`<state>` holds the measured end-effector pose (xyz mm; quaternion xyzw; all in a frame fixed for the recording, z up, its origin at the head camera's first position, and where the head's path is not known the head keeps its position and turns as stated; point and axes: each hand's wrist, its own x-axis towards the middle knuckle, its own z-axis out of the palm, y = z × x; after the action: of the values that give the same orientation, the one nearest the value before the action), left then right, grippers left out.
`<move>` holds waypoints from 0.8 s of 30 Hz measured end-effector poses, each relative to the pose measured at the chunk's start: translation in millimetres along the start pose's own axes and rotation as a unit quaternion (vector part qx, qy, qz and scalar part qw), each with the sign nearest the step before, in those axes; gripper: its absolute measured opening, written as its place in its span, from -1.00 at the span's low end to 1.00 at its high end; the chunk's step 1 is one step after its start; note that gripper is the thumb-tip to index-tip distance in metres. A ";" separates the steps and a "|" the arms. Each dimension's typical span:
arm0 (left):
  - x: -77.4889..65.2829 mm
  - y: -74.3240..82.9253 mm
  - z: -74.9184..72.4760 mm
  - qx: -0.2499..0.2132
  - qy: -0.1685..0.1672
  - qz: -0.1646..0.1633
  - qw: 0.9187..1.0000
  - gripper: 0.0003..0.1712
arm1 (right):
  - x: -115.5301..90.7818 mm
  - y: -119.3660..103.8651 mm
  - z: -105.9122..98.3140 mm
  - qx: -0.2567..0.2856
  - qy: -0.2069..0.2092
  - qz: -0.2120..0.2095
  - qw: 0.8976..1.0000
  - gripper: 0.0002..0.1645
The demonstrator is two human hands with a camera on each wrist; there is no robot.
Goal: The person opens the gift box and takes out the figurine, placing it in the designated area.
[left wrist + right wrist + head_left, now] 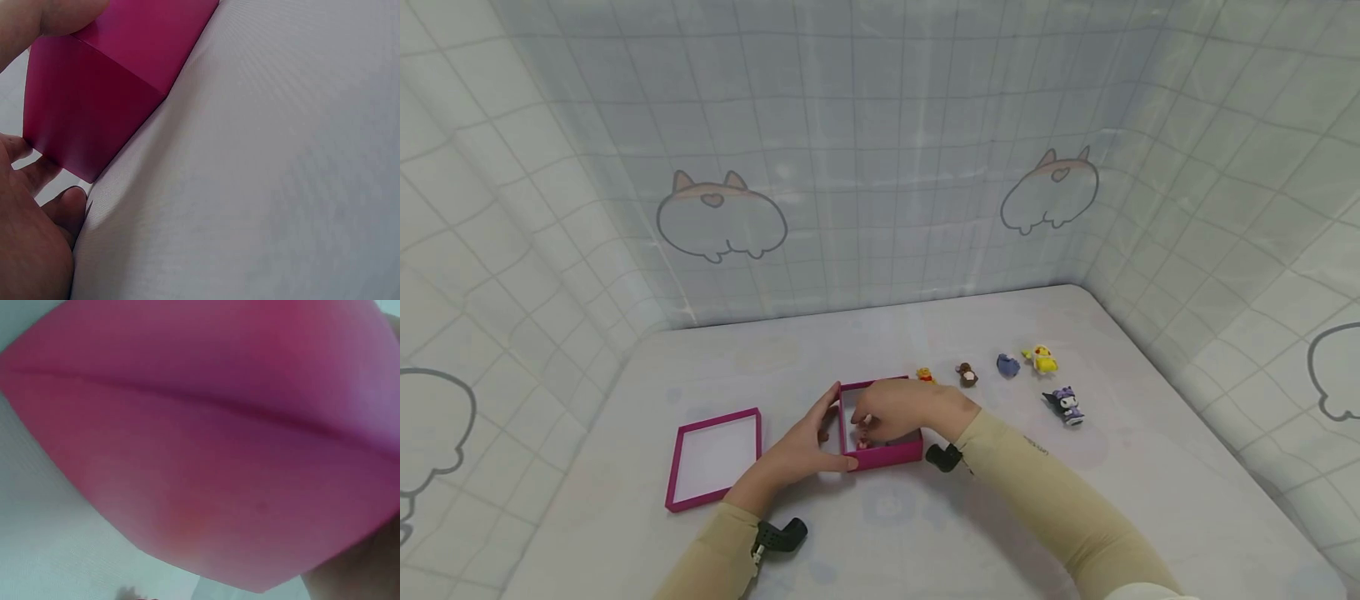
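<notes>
Head view shows a curtain [887,167] with a grid pattern around the back and sides of a pale table [1150,492]. Two tan sleeves [1052,492] reach in from the near edge, a black mount [781,536] at the left wrist. The lid [757,433], pink-rimmed and white inside, lies left of the pink box [883,456], which sits open-topped near the table's middle. The left hand [808,446] grips the box's left end, thumb on the near wall, fingers along the left wall. The right hand [898,408] reaches down inside the box with bent fingers; a small pink thing [862,443] shows by the fingertips, but whether they grasp it I cannot tell. Right of the box stand or lie a purple doll [1066,406], a yellow figure [1042,359], a blue figure [1007,365], a brown figure [967,375] and, nearest the box, an orange figure [926,375].
</notes>
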<state>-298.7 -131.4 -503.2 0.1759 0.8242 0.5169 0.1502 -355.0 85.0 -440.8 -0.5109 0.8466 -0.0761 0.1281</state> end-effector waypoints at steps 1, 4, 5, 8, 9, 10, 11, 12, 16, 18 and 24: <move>-0.1 0.2 -0.1 0.000 -0.001 0.001 1.000 0.42 | -0.1 0.1 0.5 -0.003 0.000 0.000 1.000 -0.70; 1.3 -4.2 0.2 0.000 0.000 0.004 1.000 0.42 | 0.1 0.1 1.7 -0.018 -0.002 0.001 1.000 -0.72; 1.2 -3.8 0.2 0.001 -0.001 0.003 1.000 0.42 | 0.2 -0.1 1.9 -0.021 -0.003 0.002 1.000 -0.74; 1.3 -3.8 -0.2 0.003 0.000 0.003 1.000 0.43 | 1.3 -0.7 3.7 -0.027 -0.007 0.013 1.000 -0.81; 1.2 -3.6 -0.3 0.003 0.000 0.003 1.000 0.43 | 1.6 -1.0 4.4 -0.028 -0.008 0.017 0.999 -0.82; 1.1 -3.5 -0.5 0.003 0.000 0.003 1.000 0.43 | 2.2 -1.2 5.3 -0.028 -0.008 0.021 0.999 -0.83; 1.1 -3.6 -0.8 0.002 0.000 0.003 1.000 0.43 | 2.6 -1.4 6.1 -0.028 -0.008 0.025 0.999 -0.83; 1.3 -3.8 -1.0 0.001 0.000 0.004 1.000 0.43 | 3.0 -1.4 7.0 -0.027 -0.007 0.027 0.999 -0.83; 2.1 -5.3 -1.7 -0.005 0.000 0.006 1.000 0.42 | 4.3 -1.1 8.4 -0.024 -0.006 0.037 0.999 -0.77; 2.3 -5.8 -1.6 -0.005 0.000 0.006 1.000 0.42 | 4.4 -0.8 8.3 -0.024 -0.008 0.042 0.999 -0.74; 1.9 -4.9 -1.6 0.003 0.001 0.003 1.000 0.43 | 4.5 -1.1 8.2 -0.028 -0.008 0.039 0.999 -0.72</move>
<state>-301.7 -133.8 -507.1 0.1784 0.8256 0.5146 0.1477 -353.6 80.6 -449.0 -0.4814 0.8668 -0.0432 0.1228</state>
